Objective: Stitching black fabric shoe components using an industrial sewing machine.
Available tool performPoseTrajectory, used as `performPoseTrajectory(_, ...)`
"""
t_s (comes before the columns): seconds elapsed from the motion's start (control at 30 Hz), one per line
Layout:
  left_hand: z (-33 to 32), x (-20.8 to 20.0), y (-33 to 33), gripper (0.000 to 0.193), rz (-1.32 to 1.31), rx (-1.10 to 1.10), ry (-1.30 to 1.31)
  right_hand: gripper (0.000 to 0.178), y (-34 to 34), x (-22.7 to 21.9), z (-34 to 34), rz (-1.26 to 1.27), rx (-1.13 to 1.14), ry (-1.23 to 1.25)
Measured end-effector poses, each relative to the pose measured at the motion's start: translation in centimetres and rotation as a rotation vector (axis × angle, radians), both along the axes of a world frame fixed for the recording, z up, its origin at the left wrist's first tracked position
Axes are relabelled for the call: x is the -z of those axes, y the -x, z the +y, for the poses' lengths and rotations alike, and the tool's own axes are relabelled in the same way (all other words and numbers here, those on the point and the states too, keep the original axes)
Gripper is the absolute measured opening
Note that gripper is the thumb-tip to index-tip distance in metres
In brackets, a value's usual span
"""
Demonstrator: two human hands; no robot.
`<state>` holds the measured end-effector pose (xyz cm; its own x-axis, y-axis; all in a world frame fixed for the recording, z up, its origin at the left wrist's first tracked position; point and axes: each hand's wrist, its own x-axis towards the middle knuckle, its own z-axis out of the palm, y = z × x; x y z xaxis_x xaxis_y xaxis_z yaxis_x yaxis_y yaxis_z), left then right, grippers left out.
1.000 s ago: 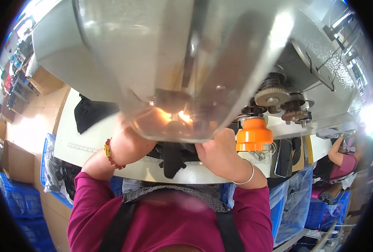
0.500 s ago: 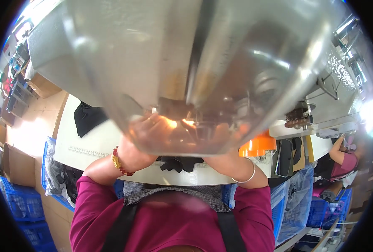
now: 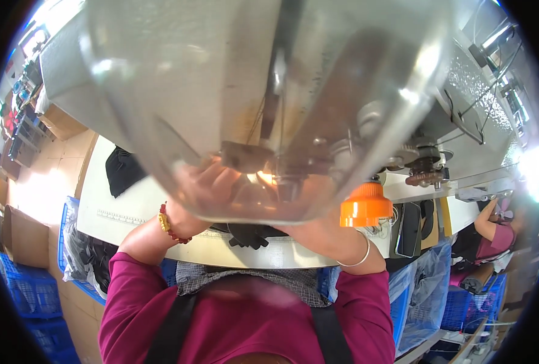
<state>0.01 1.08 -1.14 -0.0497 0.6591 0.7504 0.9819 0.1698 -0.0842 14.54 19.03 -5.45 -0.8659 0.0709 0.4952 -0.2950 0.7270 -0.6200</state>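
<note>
Through a curved, clear plastic shield (image 3: 263, 206), both hands look blurred at what appears to be a sewing machine. My left hand (image 3: 206, 185), with a red and gold bracelet on the wrist, has its fingers bent close together near a small lit spot and a dark metal block (image 3: 247, 156). What those fingers hold is hidden. My right hand (image 3: 303, 221), with a silver bangle, reaches in from the other side; its fingers are lost in reflections. Between the wrists, gathered black cloth (image 3: 248, 235) lies at the table's near edge.
An orange ribbed cap (image 3: 366, 205) is right of the shield, near metal machine parts (image 3: 426, 167). More black cloth (image 3: 122, 171) lies left on the white table (image 3: 108, 197). A phone (image 3: 409, 229) and blue crates (image 3: 36, 288) are around. A co-worker (image 3: 494, 233) sits far right.
The shield and orange cap have shifted slightly left in view, uncovering more of the metal parts. The black cloth between my wrists sits a little farther left. Both hands stay near the lit spot.
</note>
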Motion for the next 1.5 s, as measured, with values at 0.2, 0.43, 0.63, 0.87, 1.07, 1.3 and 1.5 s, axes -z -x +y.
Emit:
performPoseTrajectory(0.2, -0.2, -0.6, -0.3, 0.016, -0.211, 0.142, 0.030, 0.033, 0.0, -3.2, -0.5, 0.206, 0.076, -0.420)
performPoseTrajectory(0.43, -0.6, -0.3, -0.2, 0.014, -0.174, 0.161, 0.085, 0.029, 0.7, -1.8, -0.1, 0.286, 0.034, -0.450)
performPoseTrajectory(0.63, -0.6, 0.3, 0.1, 0.015, -0.217, 0.125, 0.080, 0.022, 1.0, -2.1, -0.8, 0.370, 0.090, -0.641)
performPoseTrajectory(0.87, -1.0, 2.0, 0.7, 0.033, -0.154, 0.122, 0.023, 0.023, 1.1, -0.9, -0.8, 0.380, 0.142, -0.685)
performPoseTrajectory(1.07, -1.6, 3.4, 1.1, 0.038, -0.194, 0.118, 0.031, 0.029, 1.1, 0.7, -0.1, 0.374, 0.113, -0.658)
performPoseTrajectory(1.3, -1.6, 0.7, 0.4, 0.027, -0.167, 0.116, 0.004, 0.033, 0.7, -0.5, 1.1, 0.362, 0.178, -0.884)
performPoseTrajectory(1.5, -1.2, -0.9, -0.5, 0.023, -0.226, 0.230, 0.103, 0.024, 1.7, -2.5, 1.0, 0.338, 0.013, -0.321)
